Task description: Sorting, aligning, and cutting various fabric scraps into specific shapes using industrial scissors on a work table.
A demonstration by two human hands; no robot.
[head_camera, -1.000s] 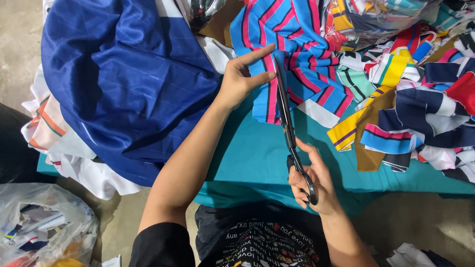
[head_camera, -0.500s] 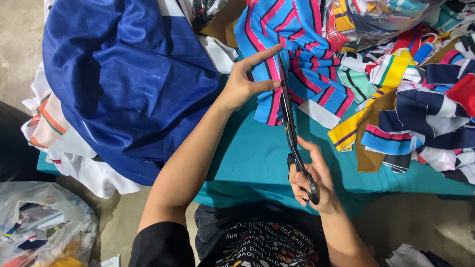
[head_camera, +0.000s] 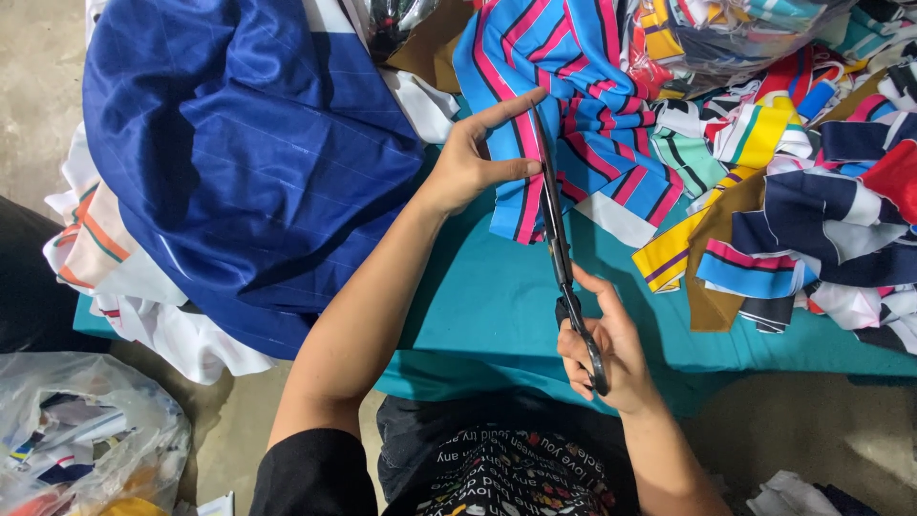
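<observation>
The right hand point(head_camera: 611, 354) grips the handles of black scissors point(head_camera: 559, 244) on the teal table point(head_camera: 497, 306). Their blades run up into the striped cloth point(head_camera: 573, 105), which the left hand point(head_camera: 473, 158) pinches at its edge. Scraps point(head_camera: 802, 191) lie right.

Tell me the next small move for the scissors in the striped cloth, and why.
Probably close the scissors and slide them forward: the right hand has the blades running into the striped cloth, and the left hand pinches that cloth beside the blades.
</observation>
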